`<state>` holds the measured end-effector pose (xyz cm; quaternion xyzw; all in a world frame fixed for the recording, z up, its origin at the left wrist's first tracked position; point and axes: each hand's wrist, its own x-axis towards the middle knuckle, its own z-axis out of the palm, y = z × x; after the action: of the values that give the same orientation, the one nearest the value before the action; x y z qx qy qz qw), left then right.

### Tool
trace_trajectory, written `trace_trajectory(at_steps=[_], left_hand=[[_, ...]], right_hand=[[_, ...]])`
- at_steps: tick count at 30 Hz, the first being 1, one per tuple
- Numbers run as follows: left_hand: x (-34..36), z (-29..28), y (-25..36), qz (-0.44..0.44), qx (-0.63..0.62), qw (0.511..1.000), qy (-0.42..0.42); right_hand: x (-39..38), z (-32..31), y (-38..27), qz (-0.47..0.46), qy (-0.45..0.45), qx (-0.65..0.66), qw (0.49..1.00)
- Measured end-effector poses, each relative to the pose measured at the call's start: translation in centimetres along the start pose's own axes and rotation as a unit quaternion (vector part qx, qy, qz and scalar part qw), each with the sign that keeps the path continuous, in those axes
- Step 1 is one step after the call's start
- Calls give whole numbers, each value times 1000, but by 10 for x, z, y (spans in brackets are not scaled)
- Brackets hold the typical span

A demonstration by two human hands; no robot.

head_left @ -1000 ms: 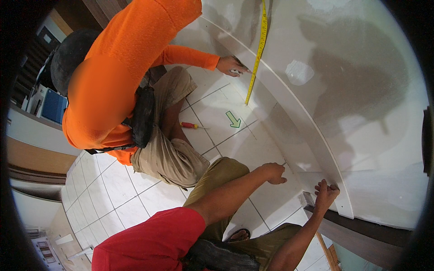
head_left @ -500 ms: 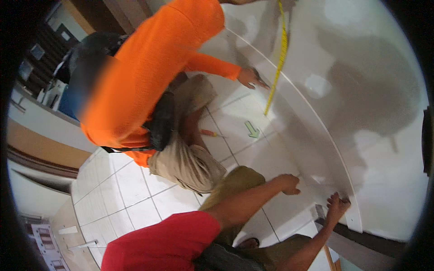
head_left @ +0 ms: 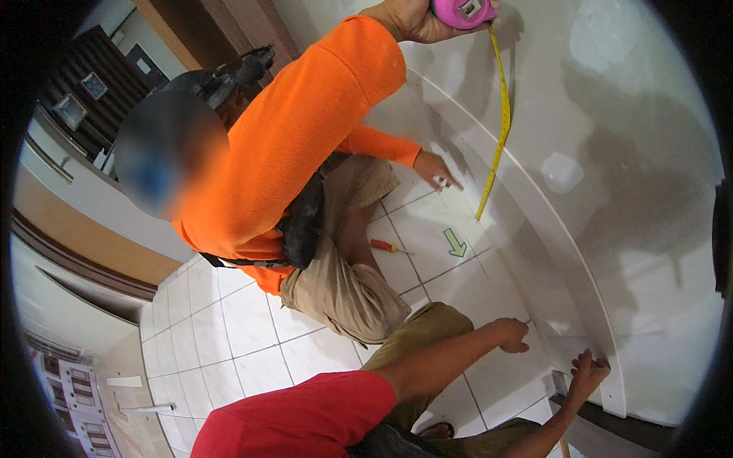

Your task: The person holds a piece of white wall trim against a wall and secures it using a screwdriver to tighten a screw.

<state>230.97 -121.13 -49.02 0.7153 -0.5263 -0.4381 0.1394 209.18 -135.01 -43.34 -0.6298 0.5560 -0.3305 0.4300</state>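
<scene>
White tiles cover the floor [head_left: 238, 322] across the middle of the frame, meeting a patchy pale wall [head_left: 657, 298] at the right. Our left fingers curl inward, and we cannot tell whether they are closed on anything. That left hand [head_left: 510, 336] is right of the lower centre, over the tiles near the foot of the wall. Our right fingers are bent and bunched; whether they grip or only touch, we cannot tell. That right hand [head_left: 589, 372] is at the lower right, by the lower end of a long pale strip [head_left: 614, 401] that curves up along the wall to the upper centre.

Our red sleeve [head_left: 305, 412] fills the bottom edge, beside our olive trousers [head_left: 437, 324]. Ahead of us sits a co-worker in an orange top [head_left: 305, 156], whose raised hand [head_left: 416, 23] holds a pink tape measure [head_left: 458, 11] at the top of the frame. Its yellow blade [head_left: 505, 114] drops across the strip toward the floor, near the co-worker's lower hand [head_left: 433, 168]. Left of a green arrow [head_left: 456, 244] on the tiles lies a red and yellow screwdriver [head_left: 384, 245].
</scene>
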Motion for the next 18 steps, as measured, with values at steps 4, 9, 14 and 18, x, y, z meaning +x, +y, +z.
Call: trace_trajectory(at_steps=[4, 9, 14, 18], left_hand=[[4, 5, -3, 1, -4, 1000, 15], [4, 3, -1, 12, 8, 1000, 12], [3, 4, 0, 6, 8, 1000, 17], [3, 4, -2, -2, 6, 1000, 18]], right_hand=[[-3, 1, -5, -6, -2, 6, 1000], [-2, -1, -5, 10, -6, -1, 1000], [-2, -2, -2, -7, -8, 3, 1000], [-2, -2, 0, -7, -8, 2, 1000]])
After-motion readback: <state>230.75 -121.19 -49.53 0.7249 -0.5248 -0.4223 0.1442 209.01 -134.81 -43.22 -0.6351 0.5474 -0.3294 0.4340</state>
